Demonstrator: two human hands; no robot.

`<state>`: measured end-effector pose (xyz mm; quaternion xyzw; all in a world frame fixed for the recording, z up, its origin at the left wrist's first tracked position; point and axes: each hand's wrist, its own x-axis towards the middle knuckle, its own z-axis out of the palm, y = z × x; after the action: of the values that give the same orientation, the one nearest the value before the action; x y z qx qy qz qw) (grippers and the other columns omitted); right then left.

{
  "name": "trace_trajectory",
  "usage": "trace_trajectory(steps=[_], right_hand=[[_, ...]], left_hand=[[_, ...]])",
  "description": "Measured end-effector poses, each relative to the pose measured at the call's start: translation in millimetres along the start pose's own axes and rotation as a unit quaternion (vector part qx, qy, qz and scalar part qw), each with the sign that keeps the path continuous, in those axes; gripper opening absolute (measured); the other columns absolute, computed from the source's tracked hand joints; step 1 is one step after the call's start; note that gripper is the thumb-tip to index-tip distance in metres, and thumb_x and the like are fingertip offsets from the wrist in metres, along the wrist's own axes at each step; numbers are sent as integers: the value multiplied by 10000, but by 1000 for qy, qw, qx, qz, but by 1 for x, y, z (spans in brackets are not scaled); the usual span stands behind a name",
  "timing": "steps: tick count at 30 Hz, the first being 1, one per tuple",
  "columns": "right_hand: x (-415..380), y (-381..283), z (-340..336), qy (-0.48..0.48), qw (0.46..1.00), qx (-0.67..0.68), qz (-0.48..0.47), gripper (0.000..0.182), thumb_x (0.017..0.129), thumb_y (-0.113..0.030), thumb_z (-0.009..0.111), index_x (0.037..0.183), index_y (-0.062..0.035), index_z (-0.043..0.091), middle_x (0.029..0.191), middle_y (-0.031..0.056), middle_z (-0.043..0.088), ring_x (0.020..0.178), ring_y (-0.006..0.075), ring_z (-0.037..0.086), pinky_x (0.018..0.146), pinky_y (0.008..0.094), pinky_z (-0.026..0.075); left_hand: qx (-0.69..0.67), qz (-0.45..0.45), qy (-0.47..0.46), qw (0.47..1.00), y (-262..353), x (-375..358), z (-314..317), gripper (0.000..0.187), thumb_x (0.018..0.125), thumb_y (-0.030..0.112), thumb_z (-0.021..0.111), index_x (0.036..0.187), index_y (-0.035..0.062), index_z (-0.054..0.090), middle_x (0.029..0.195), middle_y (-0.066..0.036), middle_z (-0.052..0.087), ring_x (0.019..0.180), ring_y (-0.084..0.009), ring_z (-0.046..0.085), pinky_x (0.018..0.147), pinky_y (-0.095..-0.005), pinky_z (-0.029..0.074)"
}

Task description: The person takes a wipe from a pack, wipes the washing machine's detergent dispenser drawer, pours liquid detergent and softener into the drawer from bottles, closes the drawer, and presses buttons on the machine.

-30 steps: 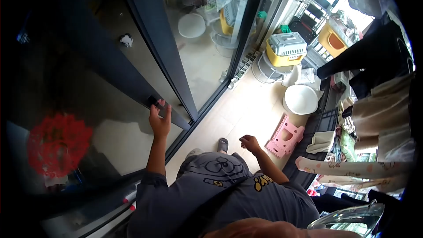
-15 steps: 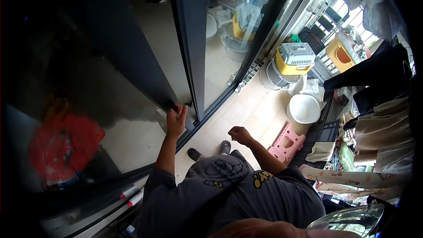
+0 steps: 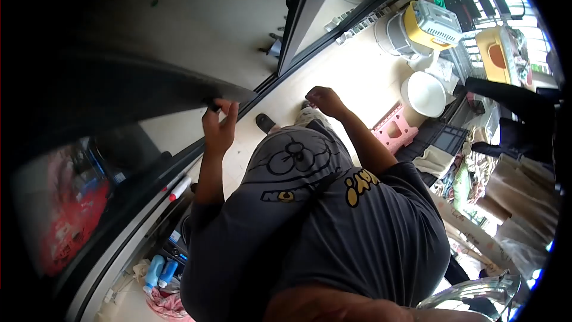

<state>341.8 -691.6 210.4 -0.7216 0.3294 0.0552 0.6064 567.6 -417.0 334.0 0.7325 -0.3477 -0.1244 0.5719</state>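
While the sliding door's dark edge (image 3: 179,92) runs from nine o'clock toward three, the left hand (image 3: 219,124) has its fingers curled over the end of it, thumb below. One right hand (image 3: 325,100), loosely curled and empty, hangs apart at three o'clock, near one pink stool (image 3: 394,131).

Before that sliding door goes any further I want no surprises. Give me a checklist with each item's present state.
1. Left hand on the sliding door edge: ok, fingers wrap it.
2. Right hand off the door: ok, hangs free, loosely curled.
3. Foot in slipper away from the floor track: not ok, it stands close beside it.
4. Track free of objects: cannot tell; a red-capped marker lies near it.
5. Pink stool out of the way: ok.
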Motion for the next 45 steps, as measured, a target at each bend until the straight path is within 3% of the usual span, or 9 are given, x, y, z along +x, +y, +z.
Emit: trace_trajectory(steps=[4, 6, 10, 15, 21, 25, 28, 33, 45], right_hand=[[34, 7, -16, -71, 997, -37, 16, 235, 965, -255, 661, 987, -33, 734, 837, 91, 744, 753, 180, 707, 726, 334, 558], [48, 1, -36, -116, 988, -103, -5, 261, 964, -299, 657, 1017, -56, 738, 877, 102, 754, 780, 207, 718, 752, 350, 561], [79, -18, -79, -145, 948, -284, 4, 308, 942, -379, 659, 1046, -96, 720, 1000, 127, 742, 959, 271, 697, 867, 379, 537], [128, -20, -138, -146, 962, -229, -26, 248, 947, -299, 707, 970, -52, 721, 812, 66, 726, 752, 169, 694, 707, 339, 552], [149, -34, -186, -82, 950, -291, -80, 216, 907, -299, 706, 934, -85, 711, 807, 64, 723, 760, 192, 698, 720, 342, 543], [144, -28, -205, -81, 962, -242, -98, 191, 900, -253, 720, 879, -65, 686, 770, 61, 706, 725, 178, 691, 703, 341, 538], [138, -21, -208, -72, 992, -100, -14, 298, 943, -304, 680, 928, -8, 715, 817, 90, 730, 733, 182, 706, 691, 341, 569], [116, -7, -212, -27, 998, 48, 30, 287, 961, -283, 667, 980, -1, 720, 811, 74, 717, 734, 165, 701, 653, 301, 563], [109, 13, -214, 19, 997, 51, 55, 288, 949, -288, 694, 984, -4, 729, 781, 62, 717, 695, 137, 685, 614, 288, 539]], left_hand=[[111, 32, 103, 988, 8, -19, -13, 160, 926, 68, 735, 921, 22, 582, 834, -106, 660, 771, -204, 628, 731, -318, 501], [261, 73, 321, 908, 7, -38, -3, 193, 904, 63, 754, 951, -4, 579, 849, -154, 664, 721, -230, 600, 702, -331, 496], [523, 40, 355, 774, 69, -57, -3, 192, 896, 38, 728, 835, 14, 547, 831, -152, 614, 746, -285, 592, 641, -369, 489], [220, 374, 403, 806, 115, 47, 39, 233, 918, 151, 581, 731, 21, 531, 725, -108, 568, 669, -288, 559, 649, -390, 479], [-322, 140, 171, 921, 151, 284, 76, 37, 965, 14, 609, 931, 27, 616, 812, -34, 613, 692, -94, 519, 601, -252, 397], [-12, 197, 44, 979, 167, 419, 88, 202, 968, 49, 617, 1157, 31, 685, 1072, -72, 727, 960, -193, 665, 841, -316, 539], [-219, 126, -146, 956, 127, 540, 117, 336, 1018, 217, 621, 1277, 3, 621, 1190, -87, 690, 1070, -205, 661, 934, -353, 541], [58, 395, -125, 908, 263, 539, 205, 466, 889, 329, 797, 1245, 64, 655, 1170, -119, 708, 1125, -209, 672, 930, -332, 542], [129, 370, -39, 919, 211, 570, 253, 371, 822, 319, 833, 1030, 28, 735, 899, -154, 734, 814, -253, 722, 739, -362, 542]])
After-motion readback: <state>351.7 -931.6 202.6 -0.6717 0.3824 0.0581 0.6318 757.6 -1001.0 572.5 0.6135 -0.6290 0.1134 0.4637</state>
